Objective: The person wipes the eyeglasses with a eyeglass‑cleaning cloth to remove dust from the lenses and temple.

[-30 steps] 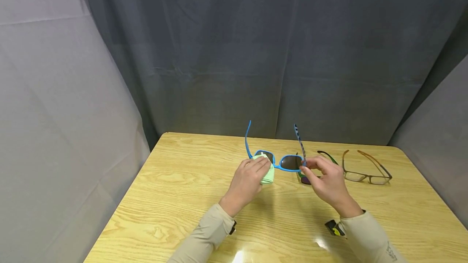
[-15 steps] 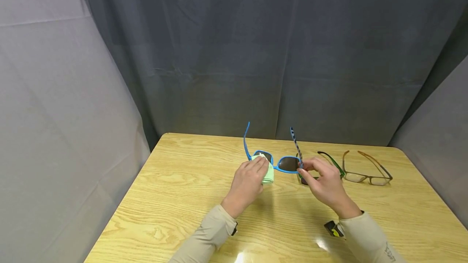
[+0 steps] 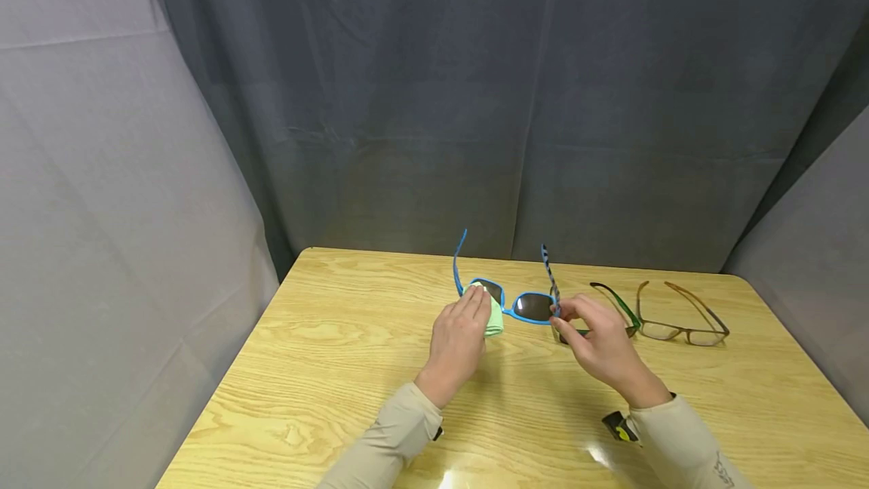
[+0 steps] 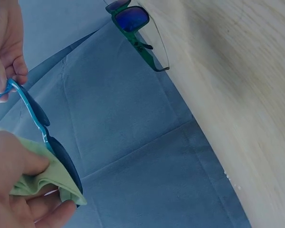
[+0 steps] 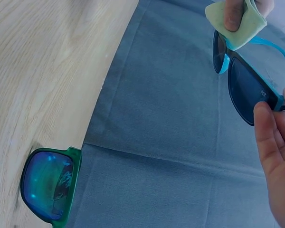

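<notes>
A pair of blue-framed sunglasses (image 3: 534,307) with dark lenses is held up above the table, temples unfolded and pointing away. My right hand (image 3: 600,342) pinches the frame at its right hinge corner between thumb and fingers. A light green cloth (image 3: 494,319) is folded over the left lens, and my left hand (image 3: 456,342) pinches lens and cloth together. In the left wrist view the thumb presses one side of the cloth (image 4: 52,178) and the fingers lie on the other. Part of the left lens is hidden under the cloth.
Green-framed sunglasses (image 3: 621,304) with mirrored lenses lie on the wooden table (image 3: 326,383), partly behind my right hand. To their right rest clear eyeglasses (image 3: 672,329) with brown temples. A grey curtain (image 3: 407,112) hangs behind the table, and pale cloth walls (image 3: 102,247) stand at the sides.
The blue sunglasses have shifted slightly left and tilted down, my right hand moving with them. My left hand and the cloth have slid a little up and left over the lens.
</notes>
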{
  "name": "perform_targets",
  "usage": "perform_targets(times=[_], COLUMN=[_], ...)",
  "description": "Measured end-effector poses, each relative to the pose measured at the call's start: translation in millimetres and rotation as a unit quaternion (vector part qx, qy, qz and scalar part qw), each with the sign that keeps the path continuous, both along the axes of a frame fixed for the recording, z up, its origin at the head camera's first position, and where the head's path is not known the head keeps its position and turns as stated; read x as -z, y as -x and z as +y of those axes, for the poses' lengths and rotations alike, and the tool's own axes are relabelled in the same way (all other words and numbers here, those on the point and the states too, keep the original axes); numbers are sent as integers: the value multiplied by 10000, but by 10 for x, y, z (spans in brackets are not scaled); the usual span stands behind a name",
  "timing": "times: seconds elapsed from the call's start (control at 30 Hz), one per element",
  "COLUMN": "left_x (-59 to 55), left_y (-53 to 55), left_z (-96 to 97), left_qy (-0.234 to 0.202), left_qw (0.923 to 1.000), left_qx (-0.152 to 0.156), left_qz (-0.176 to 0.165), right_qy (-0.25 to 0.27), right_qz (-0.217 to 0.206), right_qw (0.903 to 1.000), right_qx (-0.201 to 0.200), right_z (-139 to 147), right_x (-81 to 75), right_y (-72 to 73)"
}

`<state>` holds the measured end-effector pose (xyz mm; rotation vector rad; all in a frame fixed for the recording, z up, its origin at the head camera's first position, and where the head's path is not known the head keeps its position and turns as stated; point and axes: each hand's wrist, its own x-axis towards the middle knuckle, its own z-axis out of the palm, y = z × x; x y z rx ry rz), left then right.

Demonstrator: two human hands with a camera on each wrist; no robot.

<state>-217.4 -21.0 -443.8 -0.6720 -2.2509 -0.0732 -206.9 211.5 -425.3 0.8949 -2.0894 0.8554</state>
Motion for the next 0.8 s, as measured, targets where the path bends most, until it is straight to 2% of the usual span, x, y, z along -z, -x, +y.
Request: perform_targets(times=[0.1,0.33,0.47,0.63,0.8], left_x=[13,21,16,8,-6], left_y=[-1,18,12,-7,-25], left_z=[7,9,10,18,18], left_qy=[-158,-291,-289,-188,-98], left_qw=[9999,9992,9995,9998,9999], left_qx=[5,-6,8,13,82], left_qz=[-25,260,161,20,50], right_qy=[-63,-199,-276,-110,9], right_qz=[-49,-34,41,164,213], right_qw=[10000,9997,9996,9998,9998], right_qx=[-34,-111,-100,-49,33], right_z=[4,-6,-15,-16,-15], right_x=[10,13,-7,-21,-25], right_y=[6,3,-12,-28,-34])
